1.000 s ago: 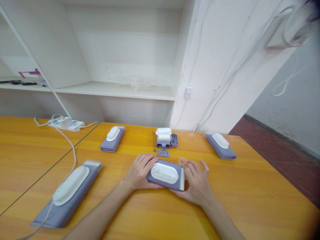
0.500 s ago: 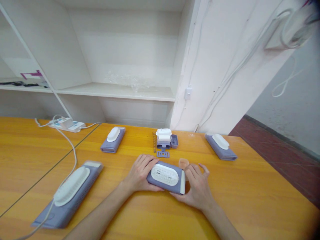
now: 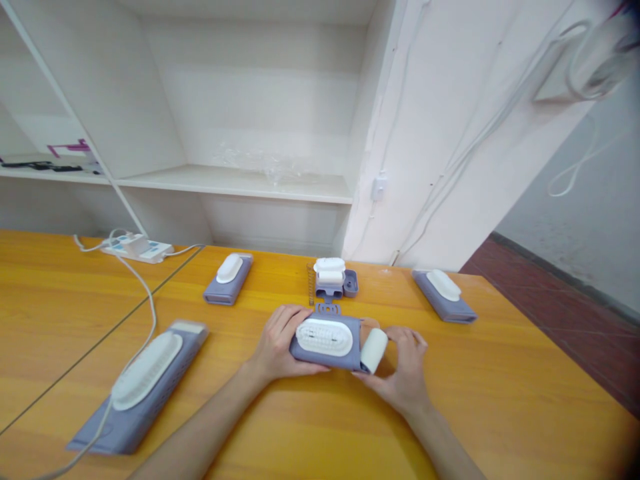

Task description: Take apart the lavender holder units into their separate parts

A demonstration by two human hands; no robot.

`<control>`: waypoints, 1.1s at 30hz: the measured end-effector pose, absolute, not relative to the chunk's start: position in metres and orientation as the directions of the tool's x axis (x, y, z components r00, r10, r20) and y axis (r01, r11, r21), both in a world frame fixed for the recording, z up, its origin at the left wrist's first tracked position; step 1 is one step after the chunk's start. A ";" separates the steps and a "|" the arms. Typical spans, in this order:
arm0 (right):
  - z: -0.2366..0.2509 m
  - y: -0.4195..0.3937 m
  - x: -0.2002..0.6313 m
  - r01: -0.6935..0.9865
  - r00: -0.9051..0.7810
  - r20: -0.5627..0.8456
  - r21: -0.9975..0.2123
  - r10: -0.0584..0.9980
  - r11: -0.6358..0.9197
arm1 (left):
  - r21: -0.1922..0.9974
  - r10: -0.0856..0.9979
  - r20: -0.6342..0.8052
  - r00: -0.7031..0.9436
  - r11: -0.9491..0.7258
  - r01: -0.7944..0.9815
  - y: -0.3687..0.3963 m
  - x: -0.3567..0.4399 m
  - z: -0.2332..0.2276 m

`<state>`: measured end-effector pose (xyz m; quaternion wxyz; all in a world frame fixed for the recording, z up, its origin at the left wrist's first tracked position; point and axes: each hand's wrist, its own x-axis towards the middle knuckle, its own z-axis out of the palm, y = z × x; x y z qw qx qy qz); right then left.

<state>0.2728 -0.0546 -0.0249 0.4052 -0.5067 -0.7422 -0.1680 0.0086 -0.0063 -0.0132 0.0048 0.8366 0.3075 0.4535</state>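
Nearest the camera, 2 bare forearms reach onto the orange wooden surface (image 3: pixel 500 400). The left hand (image 3: pixel 274 347) lies curled against the left end of a purple device (image 3: pixel 327 341) with a white slotted oval on top, its fingers bent over the far edge to steady it. The right hand (image 3: pixel 407 373) is closed in a pinch on a white end cap (image 3: pixel 375 349), which stands tilted at the device's right end, touching or just beside it; whether it is fully free I cannot tell.

The device looks like a light, rigid plastic shell, smooth and probably a little slippery, so the long flat sides seem the safest place to take hold. The cap appears thin and small, best pinched by its edges, and likely to snap if levered hard.

To the near left lies a larger purple unit (image 3: pixel 140 387) of the same kind, with a white cable (image 3: pixel 145 293) running from it to a power strip (image 3: pixel 133 248) at the far left. Just beyond the hands sits a cluster of loose parts (image 3: pixel 330 280), including a spring. Further out, a second unit (image 3: pixel 227 279) lies left and a third unit (image 3: pixel 445 295) right. White shelves (image 3: pixel 235 180) stand behind
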 end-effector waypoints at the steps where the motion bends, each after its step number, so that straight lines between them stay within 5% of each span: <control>1: -0.026 -0.054 0.274 0.886 -0.141 0.780 -0.175 0.609 0.429 | 0.291 0.522 0.757 0.393 -0.808 0.512 -0.007 0.009 -0.013; 13: -0.038 -0.044 0.297 0.867 0.114 0.723 -0.407 0.681 0.287 | 0.330 0.588 0.716 0.377 -0.761 0.559 -0.004 0.007 -0.013; 20: -0.036 -0.043 0.292 0.897 -0.065 0.658 -0.292 0.751 0.333 | 0.324 0.646 0.650 0.399 -0.711 0.624 -0.003 0.008 -0.015; 33: -0.041 -0.039 0.291 0.916 -0.153 0.536 -0.238 0.830 0.323 | 0.343 0.687 0.569 0.452 -0.698 0.629 -0.002 0.010 -0.016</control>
